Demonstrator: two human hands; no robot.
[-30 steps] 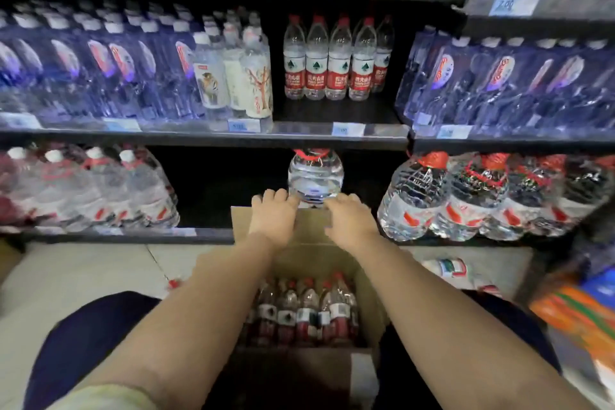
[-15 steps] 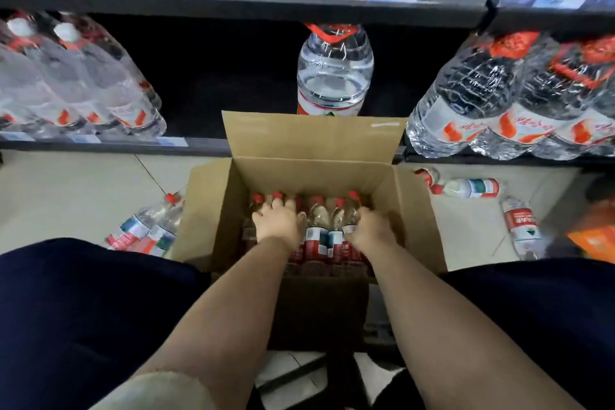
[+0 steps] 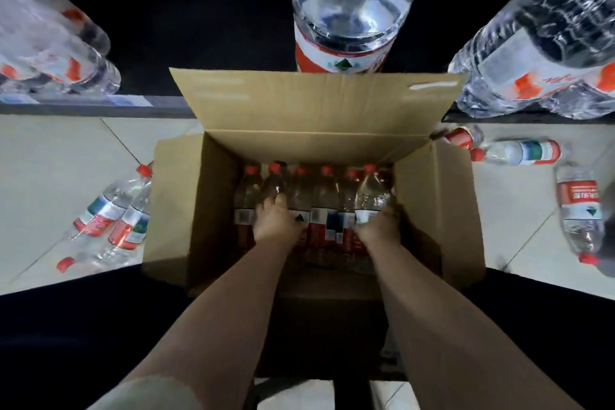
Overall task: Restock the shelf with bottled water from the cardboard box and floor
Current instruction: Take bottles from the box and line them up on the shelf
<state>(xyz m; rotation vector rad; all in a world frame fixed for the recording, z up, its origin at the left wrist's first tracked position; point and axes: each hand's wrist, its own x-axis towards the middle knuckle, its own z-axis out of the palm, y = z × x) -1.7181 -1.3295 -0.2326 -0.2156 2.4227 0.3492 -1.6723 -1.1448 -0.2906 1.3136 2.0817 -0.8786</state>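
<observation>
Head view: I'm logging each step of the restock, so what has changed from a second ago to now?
Both hands left the rear flap of the cardboard box and went down inside. The left hand now grips one small bottle, the right hand the rightmost bottle. The box, the loose bottles on the floor and the big bottle on the shelf stayed put.

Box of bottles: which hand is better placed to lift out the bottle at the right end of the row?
Right. The right hand curls round that bottle beside the box wall, while the left hand holds a second bottle further left.
</observation>
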